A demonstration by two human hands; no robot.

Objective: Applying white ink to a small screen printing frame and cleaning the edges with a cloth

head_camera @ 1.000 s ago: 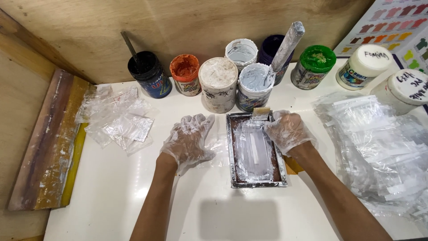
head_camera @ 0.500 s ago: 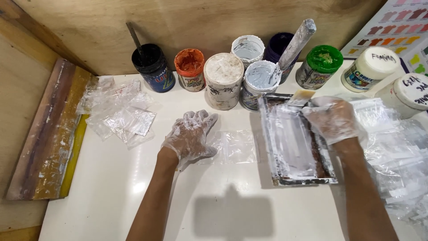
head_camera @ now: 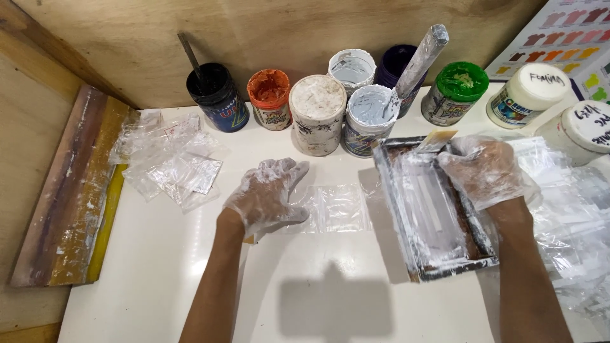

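Nearest, the left hand (head_camera: pixel 267 197), in a thin plastic glove, lies flat with fingers spread on a small clear bag (head_camera: pixel 337 208) in the middle of the white table (head_camera: pixel 159 286), pinning it and gripping nothing. To the right, the gloved right hand (head_camera: pixel 486 171) curls over the far right edge of a small paint-smeared frame (head_camera: pixel 435 213), tilting it; a wooden-handled tool (head_camera: pixel 438 140) shows at its fingers, though whether they grip it I cannot tell. The pinned bag looks unprinted, so the work seems midway: a finished-looking pile of bags (head_camera: pixel 168 162) lies far left, another heap (head_camera: pixel 572 222) right, cut off by the picture's edge. Paint pots (head_camera: pixel 318 114) line the far wall.
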